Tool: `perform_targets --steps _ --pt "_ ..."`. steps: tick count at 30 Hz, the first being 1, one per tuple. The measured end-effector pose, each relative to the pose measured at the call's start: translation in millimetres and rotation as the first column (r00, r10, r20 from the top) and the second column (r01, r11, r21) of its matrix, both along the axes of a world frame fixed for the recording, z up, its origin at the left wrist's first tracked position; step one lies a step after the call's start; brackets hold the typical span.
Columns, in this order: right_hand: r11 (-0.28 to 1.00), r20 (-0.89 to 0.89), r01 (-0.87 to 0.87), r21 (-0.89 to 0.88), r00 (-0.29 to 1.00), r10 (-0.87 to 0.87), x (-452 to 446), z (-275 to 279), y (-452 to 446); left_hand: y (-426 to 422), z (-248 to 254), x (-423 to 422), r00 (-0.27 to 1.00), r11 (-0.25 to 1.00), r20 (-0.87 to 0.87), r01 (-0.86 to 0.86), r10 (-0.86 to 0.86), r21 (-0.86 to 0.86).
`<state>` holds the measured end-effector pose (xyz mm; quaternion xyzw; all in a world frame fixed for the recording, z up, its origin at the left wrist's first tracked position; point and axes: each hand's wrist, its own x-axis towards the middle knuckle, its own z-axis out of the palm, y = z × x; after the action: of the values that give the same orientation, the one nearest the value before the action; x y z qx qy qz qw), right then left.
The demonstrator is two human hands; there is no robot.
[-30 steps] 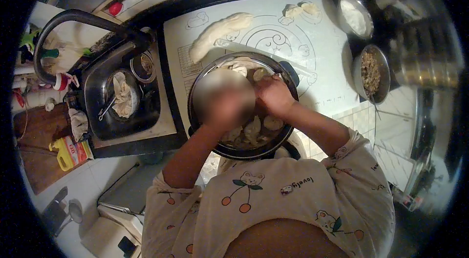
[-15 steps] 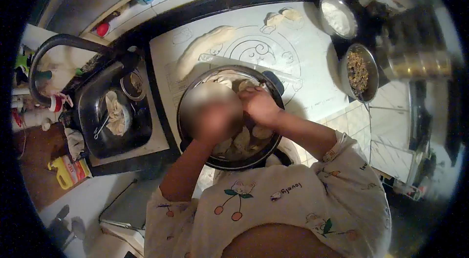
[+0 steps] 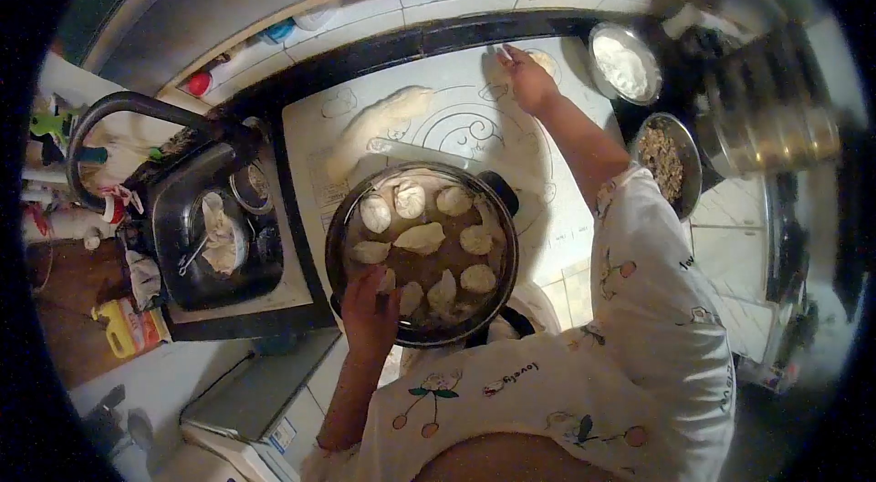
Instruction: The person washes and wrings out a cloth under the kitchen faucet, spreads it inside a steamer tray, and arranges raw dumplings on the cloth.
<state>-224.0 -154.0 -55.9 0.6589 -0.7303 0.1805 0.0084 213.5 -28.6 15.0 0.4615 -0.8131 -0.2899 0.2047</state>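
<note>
A round dark-rimmed pan (image 3: 507, 300) holds several pale filled dumplings, among them a pleated one (image 3: 410, 199) near its top. My left hand (image 3: 370, 307) is at the pan's lower left, its fingers bent over a pale dumpling at the edge; whether it grips it cannot be made out. Up at the far side of the white mat (image 3: 570, 199), my right hand (image 3: 529, 81) reaches with fingers apart, beside small dough pieces (image 3: 545, 62). A long dough roll (image 3: 383, 124) lies on the mat, and a clear flat strip (image 3: 447, 163) lies behind the pan.
At the right are a bowl of white flour (image 3: 624, 64) and a bowl of brown filling (image 3: 663, 158). A black sink (image 3: 182, 286) with a bowl and cloth is at the left, under a dark faucet (image 3: 137, 99). A yellow bottle (image 3: 119, 327) lies beyond.
My right hand has left the pan and moved to the far side of the mat. My left hand has drawn back to the pan's lower left, uncovering the dumplings. The blurred area is gone.
</note>
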Motion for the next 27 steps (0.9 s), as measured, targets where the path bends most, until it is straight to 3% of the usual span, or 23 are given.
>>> perform_targets --steps 3,7,10,12,13,14,17,18,19,21,24,27 --pt "0.932 -0.124 0.011 0.363 0.992 0.037 -5.1 -3.7 -22.5 13.1 11.3 4.3 0.998 0.998 -0.020 -0.060 0.059 -0.032" --pt "0.880 0.027 0.028 0.474 0.999 -0.046 3.8 16.4 -16.6 19.6 9.6 8.4 0.996 0.996 -0.012 -0.085 0.085 0.018" --pt "0.906 0.072 -0.279 0.317 0.960 0.271 11.2 9.2 13.4 20.0 6.7 5.7 0.995 0.996 -0.035 -0.089 0.089 0.012" --pt "0.902 0.001 -0.264 0.341 0.960 0.280 25.9 -2.5 41.7 19.0 6.3 4.5 0.995 0.998 -0.070 -0.068 0.066 -0.015" --pt "0.880 0.060 -0.338 0.333 0.939 0.339 27.9 -6.3 58.4 16.5 8.4 3.3 0.995 0.999 -0.090 -0.040 0.037 -0.032" --pt "0.878 0.053 -0.379 0.293 0.923 0.381 40.5 19.1 79.7 14.4 10.2 2.1 0.994 0.999 -0.107 -0.013 0.007 -0.048" --pt "0.869 0.149 -0.348 0.352 0.937 0.315 31.4 31.7 122.4 10.5 15.0 0.6 0.993 0.999 -0.118 -0.017 0.021 0.038" --pt "0.855 0.161 -0.322 0.407 0.946 0.280 25.5 35.0 132.1 9.1 15.9 0.2 0.994 1.000 -0.105 -0.017 0.015 -0.017" --pt "0.885 0.065 -0.367 0.286 0.929 0.364 25.8 49.2 140.0 7.4 16.0 -0.5 0.996 0.997 -0.091 -0.015 0.009 -0.073" --pt "0.903 0.103 -0.294 0.313 0.956 0.275 33.5 78.4 147.2 3.2 15.1 3.8 0.998 0.993 -0.055 -0.016 0.010 -0.114" --pt "0.911 0.122 -0.033 0.412 0.992 -0.020 45.2 83.7 143.9 -0.6 15.0 9.0 0.999 0.997 -0.040 -0.029 0.026 -0.070" --pt "0.973 0.177 0.133 0.186 0.970 -0.167 36.4 54.7 151.3 -1.4 17.0 5.2 0.997 1.000 -0.083 -0.010 0.009 -0.007"
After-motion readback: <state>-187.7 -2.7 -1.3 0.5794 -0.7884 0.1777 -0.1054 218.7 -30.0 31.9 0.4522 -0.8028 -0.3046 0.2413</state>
